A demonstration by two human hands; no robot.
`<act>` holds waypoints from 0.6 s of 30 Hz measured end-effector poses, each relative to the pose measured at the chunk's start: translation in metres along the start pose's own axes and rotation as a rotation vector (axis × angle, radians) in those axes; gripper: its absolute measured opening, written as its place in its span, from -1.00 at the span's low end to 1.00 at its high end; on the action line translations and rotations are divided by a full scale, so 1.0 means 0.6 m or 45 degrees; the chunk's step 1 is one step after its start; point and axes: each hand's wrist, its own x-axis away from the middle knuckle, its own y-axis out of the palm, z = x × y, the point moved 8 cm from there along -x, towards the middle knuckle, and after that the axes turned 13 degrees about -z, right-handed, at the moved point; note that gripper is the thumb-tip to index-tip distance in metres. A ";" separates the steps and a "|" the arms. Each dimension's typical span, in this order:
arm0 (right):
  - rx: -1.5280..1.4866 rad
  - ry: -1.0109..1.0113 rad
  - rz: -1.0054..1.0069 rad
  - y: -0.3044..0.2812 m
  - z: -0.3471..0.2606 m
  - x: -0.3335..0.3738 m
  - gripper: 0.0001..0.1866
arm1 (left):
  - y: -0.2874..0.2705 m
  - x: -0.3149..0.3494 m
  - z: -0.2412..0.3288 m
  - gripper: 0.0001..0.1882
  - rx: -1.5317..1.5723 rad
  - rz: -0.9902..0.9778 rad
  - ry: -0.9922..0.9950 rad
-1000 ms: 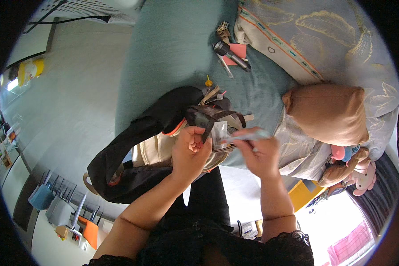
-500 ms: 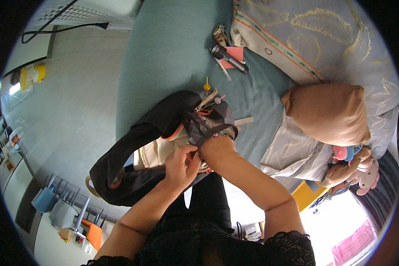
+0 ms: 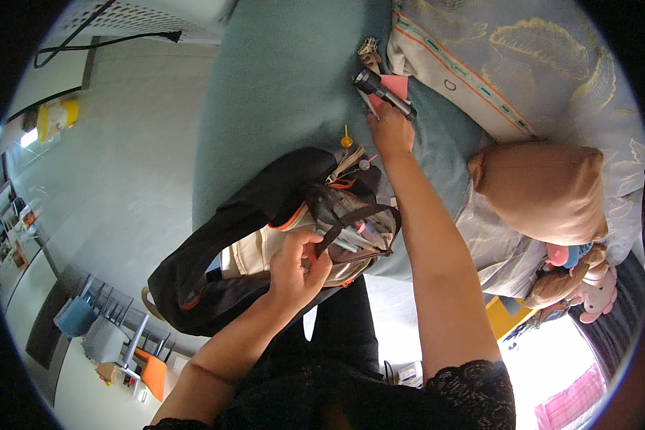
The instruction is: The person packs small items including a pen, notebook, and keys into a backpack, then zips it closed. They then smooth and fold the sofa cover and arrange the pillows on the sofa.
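Note:
A backpack (image 3: 265, 193) in black, cream and orange lies at the bed's near edge, its straps toward the left. My left hand (image 3: 297, 269) is closed on the dark strap-like edge of a mesh pouch (image 3: 330, 201) on it, holding the pouch open. Several pens (image 3: 362, 235) show inside. My right hand (image 3: 394, 132) reaches past the bag, fingers pinched at the lower end of a slim silver stick (image 3: 368, 102), whose exact kind I cannot tell. Beside it, a black and grey flashlight (image 3: 385, 93) lies across a pink paper (image 3: 396, 84).
A small tasselled item (image 3: 370, 56) lies beyond the flashlight. Yellow and grey round charms (image 3: 347, 141) hang by the bag's zip. To the right are a brown cushion (image 3: 541, 192), patterned bedding (image 3: 545, 64) and a pink plush toy (image 3: 598, 294). Chairs (image 3: 107, 337) stand at lower left.
My right hand has come out of the pouch and moved forward to the slim stick beside the flashlight. Pens in the pouch are now visible. My left hand keeps its hold.

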 end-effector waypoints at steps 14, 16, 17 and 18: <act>-1.096 -0.629 -0.109 -0.166 -0.075 0.381 -0.82 | 0.004 -0.002 -0.006 -0.71 0.118 -0.018 -0.065; -1.005 -0.660 -0.086 -0.120 -0.086 0.385 -0.84 | 0.005 -0.003 -0.004 -0.72 0.174 0.008 -0.059; -0.530 -0.638 -0.171 -0.090 -0.086 0.386 -0.87 | 0.007 -0.004 -0.002 -0.71 0.195 0.008 -0.088; -0.062 -0.607 -0.254 -0.063 -0.090 0.386 -0.88 | 0.010 -0.001 -0.003 -0.71 0.185 -0.018 -0.112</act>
